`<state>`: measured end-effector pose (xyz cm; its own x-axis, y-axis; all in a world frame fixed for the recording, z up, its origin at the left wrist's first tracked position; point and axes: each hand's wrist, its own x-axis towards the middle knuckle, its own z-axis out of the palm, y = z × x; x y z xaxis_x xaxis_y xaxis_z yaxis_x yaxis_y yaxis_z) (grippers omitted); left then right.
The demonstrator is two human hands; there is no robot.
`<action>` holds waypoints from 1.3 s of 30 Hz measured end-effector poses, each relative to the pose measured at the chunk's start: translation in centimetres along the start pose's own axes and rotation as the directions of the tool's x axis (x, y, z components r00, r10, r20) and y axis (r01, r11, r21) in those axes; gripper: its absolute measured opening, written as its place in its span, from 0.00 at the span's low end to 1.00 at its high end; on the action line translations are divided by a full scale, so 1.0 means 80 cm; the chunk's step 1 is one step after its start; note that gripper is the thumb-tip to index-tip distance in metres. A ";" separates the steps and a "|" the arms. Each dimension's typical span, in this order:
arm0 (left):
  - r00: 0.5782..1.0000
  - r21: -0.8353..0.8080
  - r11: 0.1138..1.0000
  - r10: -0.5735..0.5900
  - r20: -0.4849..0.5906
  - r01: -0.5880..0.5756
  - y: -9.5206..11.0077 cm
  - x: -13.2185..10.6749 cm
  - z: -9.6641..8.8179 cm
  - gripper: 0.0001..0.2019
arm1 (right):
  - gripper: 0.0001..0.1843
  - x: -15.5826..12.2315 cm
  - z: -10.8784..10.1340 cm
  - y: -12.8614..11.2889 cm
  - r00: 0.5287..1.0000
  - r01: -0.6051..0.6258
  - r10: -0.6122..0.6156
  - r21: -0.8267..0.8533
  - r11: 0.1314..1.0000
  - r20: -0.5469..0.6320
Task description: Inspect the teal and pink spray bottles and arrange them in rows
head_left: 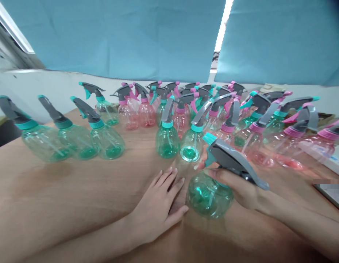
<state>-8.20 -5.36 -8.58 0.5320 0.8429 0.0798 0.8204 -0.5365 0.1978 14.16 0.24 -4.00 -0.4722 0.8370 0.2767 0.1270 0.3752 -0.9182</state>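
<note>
A clear green spray bottle (210,197) with a grey and teal trigger head is gripped at its neck by my right hand (237,184). It hangs tilted over the near part of the table, its nozzle pointing left and away from me. My left hand (160,204) lies flat on the wood with fingers spread, just left of that bottle and not holding anything. Beyond my fingertips stand two more green spray bottles, one (167,140) upright and another (191,144) close beside it.
Three green spray bottles (107,142) form a row at the left of the wooden table (76,193). Several pink and green spray bottles (149,111) crowd the back and right. A flat device (333,193) lies at the right edge. Blue curtain (131,40) hangs behind.
</note>
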 end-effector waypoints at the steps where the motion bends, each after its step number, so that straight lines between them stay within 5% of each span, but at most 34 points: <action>1: 1.000 0.001 1.000 -0.002 0.002 0.002 0.000 0.000 0.000 0.30 | 0.04 0.001 0.001 -0.001 1.000 0.002 -0.002 -0.003 1.000 -0.002; 16: 1.000 0.004 1.000 -0.005 0.014 0.005 0.001 0.000 -0.001 0.30 | 0.10 0.003 0.004 -0.007 0.999 0.008 -0.011 -0.067 0.998 -0.043; 39: 1.000 0.035 0.999 0.009 0.012 -0.009 0.000 0.001 0.000 0.30 | 0.14 0.009 0.003 -0.014 0.998 0.055 -0.053 -0.056 0.997 0.046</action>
<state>-8.16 -5.25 -8.57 0.5418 0.8377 0.0694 0.8224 -0.5453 0.1623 13.50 0.32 -2.81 -0.5178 0.7968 0.3115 0.1492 0.4427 -0.8842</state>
